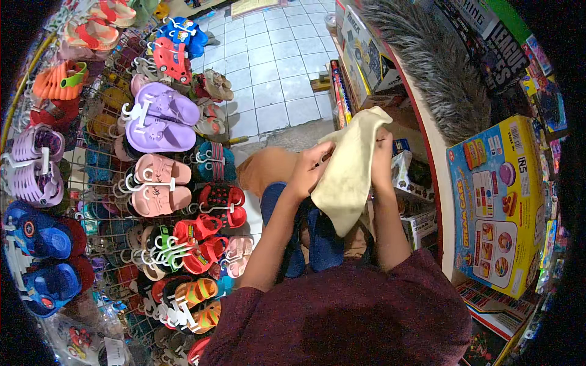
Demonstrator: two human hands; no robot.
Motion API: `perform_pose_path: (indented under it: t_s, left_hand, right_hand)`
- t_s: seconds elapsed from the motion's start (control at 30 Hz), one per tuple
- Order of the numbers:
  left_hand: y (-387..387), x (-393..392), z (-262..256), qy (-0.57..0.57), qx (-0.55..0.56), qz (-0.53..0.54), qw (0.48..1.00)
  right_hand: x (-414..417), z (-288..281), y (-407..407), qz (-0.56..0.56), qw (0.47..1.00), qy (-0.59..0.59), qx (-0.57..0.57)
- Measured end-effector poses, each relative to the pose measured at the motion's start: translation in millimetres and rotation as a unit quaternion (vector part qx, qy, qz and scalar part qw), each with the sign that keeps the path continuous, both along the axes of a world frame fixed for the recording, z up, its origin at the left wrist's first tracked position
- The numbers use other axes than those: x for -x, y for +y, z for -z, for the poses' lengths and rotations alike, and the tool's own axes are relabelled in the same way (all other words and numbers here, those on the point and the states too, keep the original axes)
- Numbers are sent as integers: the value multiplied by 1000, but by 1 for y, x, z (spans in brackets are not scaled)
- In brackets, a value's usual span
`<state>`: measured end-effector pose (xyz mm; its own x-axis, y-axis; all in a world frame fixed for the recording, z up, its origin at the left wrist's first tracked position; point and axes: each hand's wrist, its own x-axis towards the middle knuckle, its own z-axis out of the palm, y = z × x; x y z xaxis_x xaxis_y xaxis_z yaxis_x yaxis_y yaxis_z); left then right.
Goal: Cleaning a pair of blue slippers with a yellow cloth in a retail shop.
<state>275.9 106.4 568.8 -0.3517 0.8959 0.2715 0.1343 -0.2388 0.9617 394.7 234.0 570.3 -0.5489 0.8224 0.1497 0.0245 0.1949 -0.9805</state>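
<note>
A cream cloth (350, 171) hangs in loose folds between my two hands, in front of my body. My left hand (316, 167) grips its left edge, fingers curled in. On the other side, my right hand (382, 148) holds the upper right edge, with the fingers partly hidden behind the fabric. Below the cloth and between my forearms are dark blue pieces of footwear, one nearer the left arm (274, 201) and another (326, 242) under the cloth's lower corner. Their lower ends are covered by my arm and maroon shirt.
To my left, a wire grid rack (107, 192) bears many hanging sandals, among them lilac slides (162, 116) and pink slides (160, 183). At right stands a shelf with a red edge (423, 123), a yellow-and-blue toy box (496, 206) and grey fur (430, 59). White floor tiles (270, 68) lie ahead.
</note>
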Motion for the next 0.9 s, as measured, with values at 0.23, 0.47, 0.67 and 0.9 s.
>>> perform_pose_path:
  t_s: [0.23,0.47,0.67,0.9]
  left_hand:
    - [-18,6,-9,-217,6,-176,960]
    - [-9,11,-5,-65,-79,-263,959]
    - [4,-7,5,-167,-137,-180,960]
    - [2,-1,-9,-22,-90,-204,975]
  right_hand:
    - [-17,-2,14,77,968,30,239]
    - [-19,5,-10,-251,954,-127,-104]
    - [12,-1,-36,-137,939,-16,-315]
    - [10,2,-32,-42,994,72,-69]
